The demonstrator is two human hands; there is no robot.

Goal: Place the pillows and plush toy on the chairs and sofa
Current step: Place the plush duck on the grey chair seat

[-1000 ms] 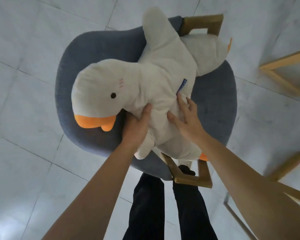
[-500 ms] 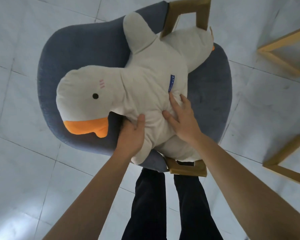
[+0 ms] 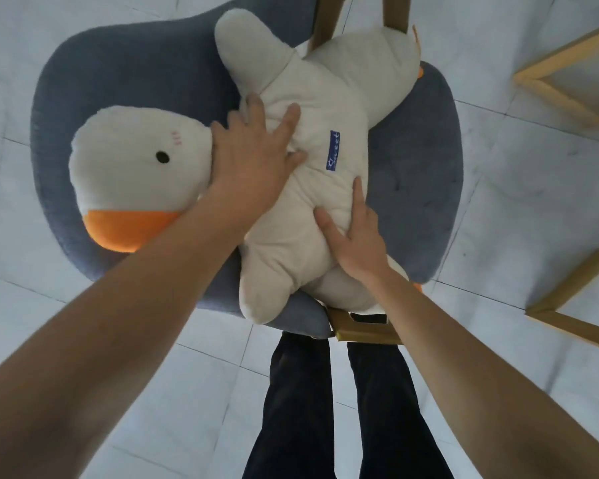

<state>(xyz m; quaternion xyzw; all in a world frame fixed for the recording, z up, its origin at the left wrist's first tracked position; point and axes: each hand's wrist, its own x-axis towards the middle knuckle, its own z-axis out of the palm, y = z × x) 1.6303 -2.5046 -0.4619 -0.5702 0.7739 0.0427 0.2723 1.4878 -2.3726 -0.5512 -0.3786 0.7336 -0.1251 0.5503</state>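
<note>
Both hands lie flat: left hand (image 3: 253, 157) and right hand (image 3: 355, 240) press the plush duck (image 3: 319, 188), gripping nothing. The duck overhangs the grey chair (image 3: 125, 74); its lower end seemingly could slide off on release.

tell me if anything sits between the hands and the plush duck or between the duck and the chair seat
Nothing visible does. The left hand and right hand lie flat on the plush duck, which already rests on the grey chair.

One plush duck (image 3: 312, 160), one chair (image 3: 125, 70), two hands.
</note>
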